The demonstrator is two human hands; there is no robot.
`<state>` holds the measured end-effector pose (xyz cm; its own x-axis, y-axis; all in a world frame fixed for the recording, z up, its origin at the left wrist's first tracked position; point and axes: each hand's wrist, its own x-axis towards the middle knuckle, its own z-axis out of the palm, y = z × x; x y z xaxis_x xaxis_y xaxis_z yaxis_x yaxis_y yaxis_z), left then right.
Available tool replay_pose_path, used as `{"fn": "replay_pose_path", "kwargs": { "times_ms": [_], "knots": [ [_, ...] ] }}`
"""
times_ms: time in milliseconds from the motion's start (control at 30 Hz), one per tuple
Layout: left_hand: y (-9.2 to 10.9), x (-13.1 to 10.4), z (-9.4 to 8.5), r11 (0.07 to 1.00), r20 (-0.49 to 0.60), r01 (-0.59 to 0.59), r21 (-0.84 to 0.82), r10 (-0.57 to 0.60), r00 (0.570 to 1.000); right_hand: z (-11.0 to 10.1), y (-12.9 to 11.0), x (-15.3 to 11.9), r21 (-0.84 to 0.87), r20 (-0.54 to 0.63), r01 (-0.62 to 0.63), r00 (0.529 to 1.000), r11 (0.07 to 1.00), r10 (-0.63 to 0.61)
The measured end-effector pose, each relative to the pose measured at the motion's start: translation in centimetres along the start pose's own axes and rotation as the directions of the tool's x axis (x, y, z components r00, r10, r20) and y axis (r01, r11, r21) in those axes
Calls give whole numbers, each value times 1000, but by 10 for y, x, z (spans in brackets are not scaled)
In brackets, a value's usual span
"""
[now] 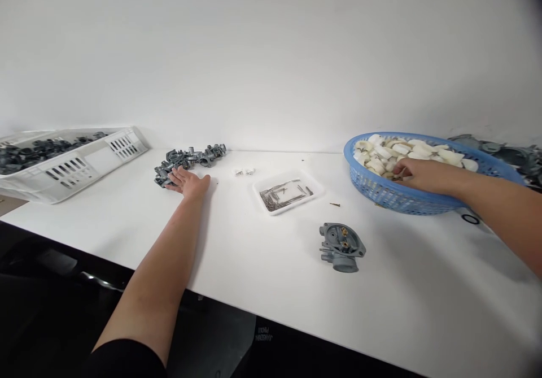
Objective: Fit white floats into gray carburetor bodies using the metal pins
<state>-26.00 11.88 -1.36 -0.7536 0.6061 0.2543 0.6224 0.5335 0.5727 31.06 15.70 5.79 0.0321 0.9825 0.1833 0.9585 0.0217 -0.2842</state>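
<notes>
My left hand (187, 183) lies with its fingers spread against a small pile of grey metal carburetor bodies (186, 157) toward the back of the table. My right hand (412, 174) reaches into a blue plastic basket (372, 187), its fingers curled down among many white plastic floats (419, 149). Its fingertips are partly hidden, so what they pinch does not show. A single carburetor body (342, 247) with brass fittings in its open bowl sits on the table between my arms, touched by neither hand.
A shallow white tray (317, 188) of thin metal pins stands mid-table, with one small pin (335, 204) beside it. Two small white pieces (244, 172) lie behind. At left is a white crate (74, 172) of dark parts; more grey parts (519, 157) are at far right.
</notes>
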Motion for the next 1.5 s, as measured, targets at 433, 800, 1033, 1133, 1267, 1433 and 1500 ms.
{"fn": "replay_pose_path", "kwargs": {
  "times_ms": [433, 800, 1033, 1133, 1267, 1433, 1500],
  "knots": [
    [48, -61, -23, 917, 2, -378, -126, 381, 924, -52, -54, -84, 526, -228, 88, 973, 846, 40],
    [115, -244, -42, 67, -46, -715, -696, 989, 138, 10, -96, -160, 750, -373, 557, 801, 355, -468],
    [121, -262, -30, 131, -84, -568, -813, 938, 337, 26, -96, -168, 765, -387, 563, 789, 313, -476],
    [125, -263, -33, 1, -226, -647, -763, 937, 268, 21, -101, -176, 750, -405, 580, 782, 317, -473],
    [122, -260, -34, 29, -189, -659, -751, 948, 257, 16, -103, -181, 732, -398, 575, 797, 366, -455],
    [117, -254, -32, 32, -113, -612, -790, 974, 196, 15, -97, -178, 691, -385, 575, 806, 438, -449],
    [116, -253, -32, 17, -107, -642, -766, 982, 154, 15, -95, -176, 657, -351, 608, 770, 445, -534]
  ]
}}
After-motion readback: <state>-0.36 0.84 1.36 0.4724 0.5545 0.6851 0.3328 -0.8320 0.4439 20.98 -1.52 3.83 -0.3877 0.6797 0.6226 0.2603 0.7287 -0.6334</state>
